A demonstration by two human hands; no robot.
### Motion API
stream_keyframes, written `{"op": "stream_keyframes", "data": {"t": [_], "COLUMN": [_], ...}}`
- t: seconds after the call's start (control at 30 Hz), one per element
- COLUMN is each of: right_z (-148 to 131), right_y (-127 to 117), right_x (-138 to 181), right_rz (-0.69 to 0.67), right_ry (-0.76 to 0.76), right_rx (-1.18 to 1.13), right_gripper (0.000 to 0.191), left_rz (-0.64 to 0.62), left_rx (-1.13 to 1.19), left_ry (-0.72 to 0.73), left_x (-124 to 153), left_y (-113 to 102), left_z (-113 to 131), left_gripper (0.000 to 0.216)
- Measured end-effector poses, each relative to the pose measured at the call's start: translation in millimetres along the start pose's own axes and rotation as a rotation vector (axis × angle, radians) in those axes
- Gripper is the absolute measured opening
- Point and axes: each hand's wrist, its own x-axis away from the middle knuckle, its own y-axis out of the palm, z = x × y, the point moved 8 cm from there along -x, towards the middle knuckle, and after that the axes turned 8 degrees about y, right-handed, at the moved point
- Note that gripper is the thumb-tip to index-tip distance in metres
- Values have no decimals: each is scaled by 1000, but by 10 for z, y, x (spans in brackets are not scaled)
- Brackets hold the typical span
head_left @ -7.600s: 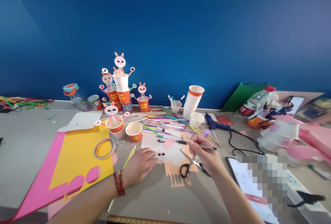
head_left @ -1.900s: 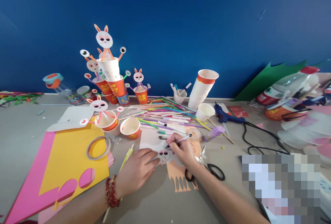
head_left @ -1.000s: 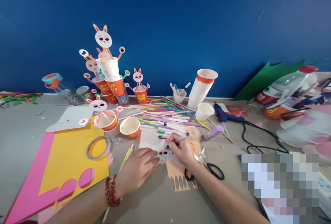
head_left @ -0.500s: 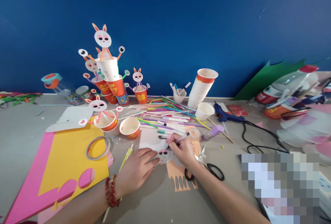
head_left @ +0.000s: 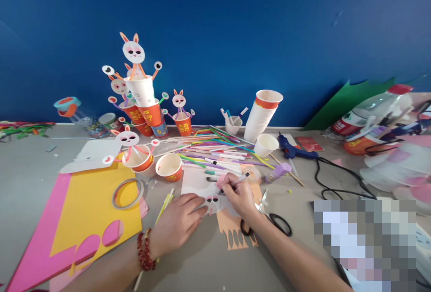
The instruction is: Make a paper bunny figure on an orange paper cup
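My left hand (head_left: pixel 178 221) lies flat on the grey table, its fingertips pressing the edge of a small white paper rabbit face (head_left: pixel 213 201) with dark eyes. My right hand (head_left: pixel 238 194) is closed round a pen (head_left: pixel 235 181), whose tip touches the top of the rabbit face. Under the face lie a white sheet (head_left: pixel 195 181) and an orange paper cut-out (head_left: pixel 234 229). Black-handled scissors (head_left: pixel 272 220) rest just right of my right wrist.
Yellow and pink foam sheets (head_left: pixel 90 211) with a tape ring (head_left: pixel 127 192) lie at left. Cups with paper rabbits (head_left: pixel 141 99) stand at the back, beside coloured straws and pens (head_left: pixel 215 152), stacked cups (head_left: pixel 262 114), a blue glue gun (head_left: pixel 294 152) and clutter at right.
Over the last seconds my right hand moved from right of the face onto it, pen tip down; the scissors now lie further right. In the last second only slight pen strokes show.
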Motion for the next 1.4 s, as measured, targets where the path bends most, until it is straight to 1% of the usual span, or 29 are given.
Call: {"op": "stream_keyframes", "data": {"t": [0.3,0.53,0.77,1.07,1.4], "right_z": [10,4,8,-19,-11], "right_y": [5,-4,-32,-11,-20], "right_x": [7,2,4,10,3], "right_rz": [-16,-3,16,-13,-6], "right_ry": [-12,-6,2,-3,-9], "right_rx": [17,11,-24,-21,9], "right_gripper": [13,13,16,15,14], "left_rz": [10,38,8,10,15], "left_rx": [-6,-6,-10,1,-4], "left_ry": [8,11,5,-6,6], "left_x": [12,5,8,14,6], "left_y": [5,-24,-7,9,-5], "left_z": [-5,5,3,-9,0], "left_gripper": [34,34,33,33,34]}}
